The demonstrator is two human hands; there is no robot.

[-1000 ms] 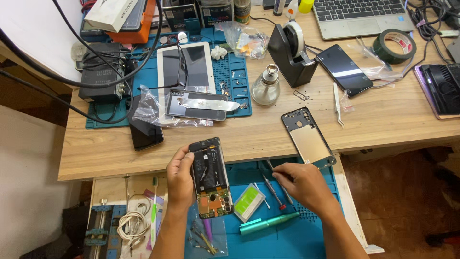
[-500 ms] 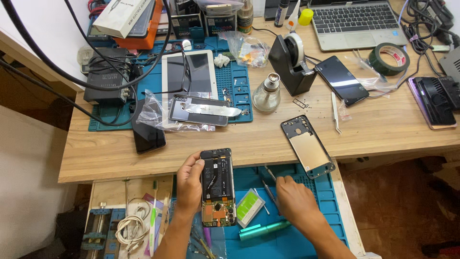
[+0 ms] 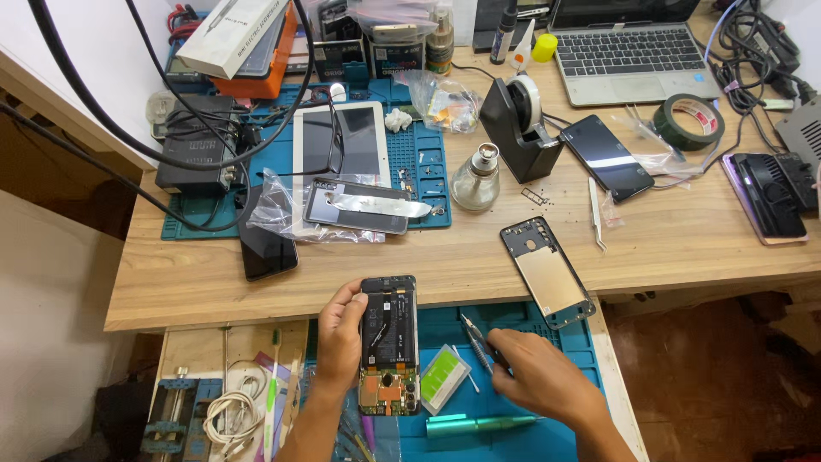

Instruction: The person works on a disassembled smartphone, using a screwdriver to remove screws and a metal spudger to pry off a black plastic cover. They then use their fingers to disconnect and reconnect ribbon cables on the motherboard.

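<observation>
My left hand (image 3: pixel 339 340) grips an opened phone (image 3: pixel 389 342) by its left edge, its back off so the black battery and the circuit board show. It hovers over the blue mat (image 3: pixel 513 436) on the pull-out shelf. My right hand (image 3: pixel 540 382) lies on that mat to the right, fingers curled over a thin metal screwdriver (image 3: pixel 475 346) whose tip points up and left. A green-and-white part (image 3: pixel 445 378) lies between my hands. A teal electric screwdriver (image 3: pixel 481 423) rests just below my right hand.
The phone's back frame (image 3: pixel 548 271) lies at the desk's front edge. On the desk stand a glass bottle (image 3: pixel 475 178), a black tape dispenser (image 3: pixel 517 127), a dark phone (image 3: pixel 605 157), tweezers (image 3: pixel 595 212), a white tablet (image 3: pixel 339 143), a green tape roll (image 3: pixel 689 121) and a laptop (image 3: pixel 631 47).
My right hand has moved down onto the mat and closed over the thin screwdriver. My left hand holds the phone in much the same place, and the view has shifted a little.
</observation>
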